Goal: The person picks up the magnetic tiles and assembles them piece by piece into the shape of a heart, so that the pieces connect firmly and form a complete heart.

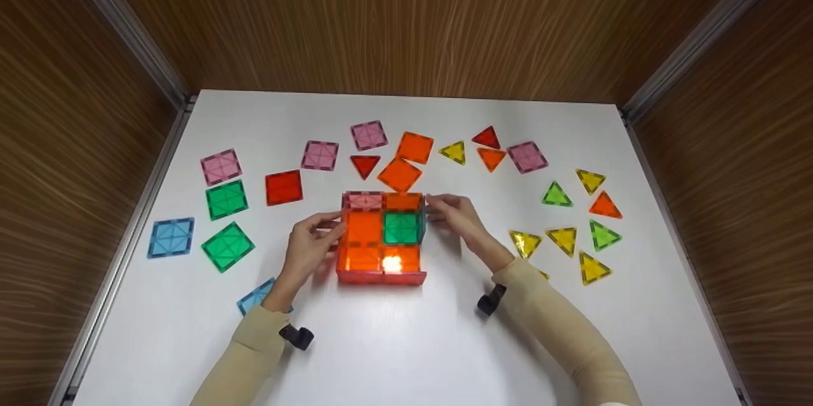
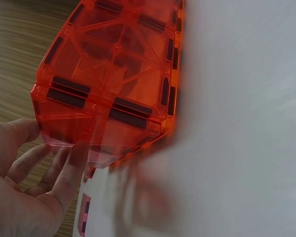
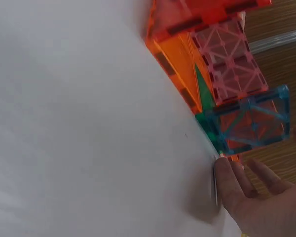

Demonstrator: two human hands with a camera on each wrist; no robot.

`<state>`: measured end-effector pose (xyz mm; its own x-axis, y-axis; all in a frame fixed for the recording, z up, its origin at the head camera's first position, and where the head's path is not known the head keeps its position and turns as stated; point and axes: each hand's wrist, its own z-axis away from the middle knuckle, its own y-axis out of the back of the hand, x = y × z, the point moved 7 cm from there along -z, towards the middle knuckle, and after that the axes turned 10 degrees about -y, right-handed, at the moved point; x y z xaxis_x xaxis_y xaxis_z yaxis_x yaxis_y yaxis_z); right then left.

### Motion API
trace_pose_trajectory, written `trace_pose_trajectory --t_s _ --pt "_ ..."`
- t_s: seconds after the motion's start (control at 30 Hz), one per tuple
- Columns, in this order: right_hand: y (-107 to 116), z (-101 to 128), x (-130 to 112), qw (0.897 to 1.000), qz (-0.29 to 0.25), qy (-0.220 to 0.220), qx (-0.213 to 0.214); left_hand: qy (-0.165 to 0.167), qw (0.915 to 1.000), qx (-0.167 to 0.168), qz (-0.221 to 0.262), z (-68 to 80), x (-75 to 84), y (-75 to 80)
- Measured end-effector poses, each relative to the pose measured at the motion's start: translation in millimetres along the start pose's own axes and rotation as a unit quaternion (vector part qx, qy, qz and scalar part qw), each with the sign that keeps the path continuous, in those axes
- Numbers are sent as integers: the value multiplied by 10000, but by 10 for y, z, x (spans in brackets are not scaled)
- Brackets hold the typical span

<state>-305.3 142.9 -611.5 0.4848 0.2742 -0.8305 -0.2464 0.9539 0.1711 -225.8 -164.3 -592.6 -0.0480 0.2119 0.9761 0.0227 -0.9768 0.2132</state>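
Note:
A low box of translucent magnetic tiles (image 1: 364, 228) sits mid-table, with an orange floor and one green square tile (image 1: 401, 228) at its back right. Red tiles (image 1: 381, 277) stand along the front; pink and orange ones form the back. My left hand (image 1: 309, 247) rests against the left wall, thumb near its top edge, fingertips on the outside. At the back right corner a blue tile (image 3: 254, 126) stands upright. The fingertips of my right hand (image 1: 458, 218) reach its lower outer corner, while the thumb is apart from it in the right wrist view.
Loose square tiles lie to the left, among them a red one (image 1: 284, 188), a green one (image 1: 227, 246) and a blue one (image 1: 171, 237). Orange squares (image 1: 399, 175) lie just behind the box. Several triangles, such as a yellow one (image 1: 594, 268), spread to the right. Wooden panels (image 1: 406, 25) enclose the table.

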Motion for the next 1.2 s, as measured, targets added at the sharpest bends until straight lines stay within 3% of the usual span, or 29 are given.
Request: trace_pose_trajectory --t_s 0.1,0.2,0.3,0.47,0.57,0.77,0.93,1.2 --pt "88 -115 -123 9961 576 592 311 26 10000 -1 19 4 -7 -6" --pt "118 -224 -258 9782 1432 1371 621 84 10000 -3 -7 5 -13 -7" --pt "79 -321 -365 9467 2351 2029 857 138 9999 -28 -56 6 -14 -13" --pt "-83 -441 -469 8764 3828 2764 947 112 9999 -74 -22 9 -11 -33" --pt "-169 -480 -490 8473 4329 2977 776 33 10000 -76 18 15 -5 -36" --pt "-125 -531 -427 8413 4547 2878 518 -182 9997 -82 123 24 20 -34" --pt "19 -472 -381 8286 4656 3058 551 -169 9998 -104 65 20 31 -28" --pt "300 -354 -238 8424 4561 2818 548 -129 9998 -99 76 14 38 -14"
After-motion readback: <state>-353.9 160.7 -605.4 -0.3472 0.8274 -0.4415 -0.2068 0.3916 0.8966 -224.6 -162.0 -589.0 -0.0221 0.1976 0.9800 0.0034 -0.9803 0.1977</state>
